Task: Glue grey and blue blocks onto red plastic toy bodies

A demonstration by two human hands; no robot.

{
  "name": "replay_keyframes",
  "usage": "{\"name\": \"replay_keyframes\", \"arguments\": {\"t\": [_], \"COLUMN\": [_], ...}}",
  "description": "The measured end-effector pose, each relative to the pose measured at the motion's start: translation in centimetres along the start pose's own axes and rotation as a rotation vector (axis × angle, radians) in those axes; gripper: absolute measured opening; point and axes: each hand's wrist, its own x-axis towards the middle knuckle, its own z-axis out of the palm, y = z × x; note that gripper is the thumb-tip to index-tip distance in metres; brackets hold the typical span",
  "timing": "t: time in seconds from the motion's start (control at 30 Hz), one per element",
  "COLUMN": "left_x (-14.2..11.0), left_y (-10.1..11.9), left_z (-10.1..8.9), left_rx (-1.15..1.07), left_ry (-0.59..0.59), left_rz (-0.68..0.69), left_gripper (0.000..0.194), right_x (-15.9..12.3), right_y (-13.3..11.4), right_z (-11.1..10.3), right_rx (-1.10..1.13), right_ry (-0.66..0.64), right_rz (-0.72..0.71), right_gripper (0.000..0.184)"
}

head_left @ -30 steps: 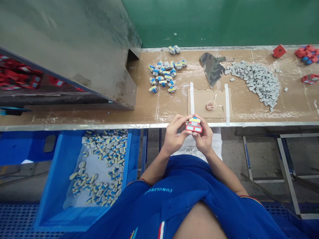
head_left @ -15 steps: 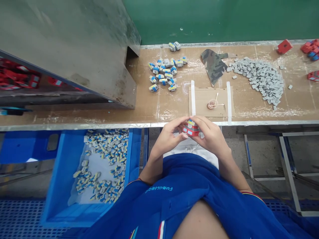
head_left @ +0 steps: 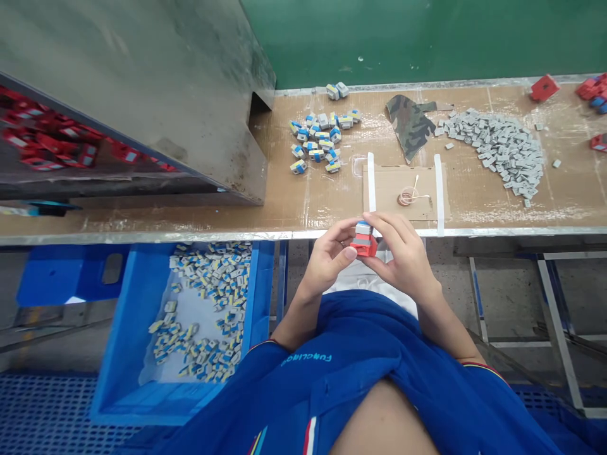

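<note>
The left hand (head_left: 328,258) and right hand (head_left: 403,254) grasped a red toy piece (head_left: 364,241) with a grey-and-blue top between them, by the near edge of a cardboard-covered table (head_left: 327,205). A green panel (head_left: 403,38) rose beyond them; a blue crate (head_left: 118,354) of small parts (head_left: 213,359) stood lower, to their left.

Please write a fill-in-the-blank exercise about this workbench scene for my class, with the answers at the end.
1. The left hand and right hand hold a toy piece with a ____ lower part.
2. The two strips on the cardboard pad are coloured ____.
3. In the picture, the camouflage cloth lies to the ____ of the grey pile.
4. The plastic bin is coloured ____.

Missing words: red; white; left; blue.
</note>
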Motion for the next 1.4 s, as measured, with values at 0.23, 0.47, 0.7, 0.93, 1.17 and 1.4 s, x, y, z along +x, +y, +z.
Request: {"name": "replay_keyframes", "arguments": {"t": [0.23,0.47,0.7,0.93,1.17,1.4], "left_x": [-0.5,-0.5,-0.4,-0.2,3.5,25.6], "left_y": [0.6,0.6,0.3,0.0,3.3,7.6], "left_z": [1.1,1.3,1.0,1.1,-1.7,-7.5], "left_rx": [-0.188,-0.201,-0.187,-0.273,-0.114,1.218], "left_ry": [0.022,0.023,0.016,0.014,0.063,0.263], "left_rz": [-0.152,-0.17,-0.172,-0.245,-0.299,-0.16], "left_gripper": [0.06,0.064,0.064,0.066,0.067,0.045], "right_x": [0.0,0.4,1.0,0.8,-0.7,-4.5], "right_y": [0.0,-0.3,-0.6,-0.4,2.9,13.8], "right_z": [0.6,1.0,0.7,1.2,-1.4,-4.3], "right_rx": [0.07,0.08,0.122,0.171,0.149,0.017], "right_ry": [0.061,0.068,0.061,0.077,0.119,0.59], "right_rz": [-0.058,-0.077,-0.101,-0.06,0.023,0.772], "right_gripper": [0.062,0.065,0.043,0.047,0.069,0.037]}}
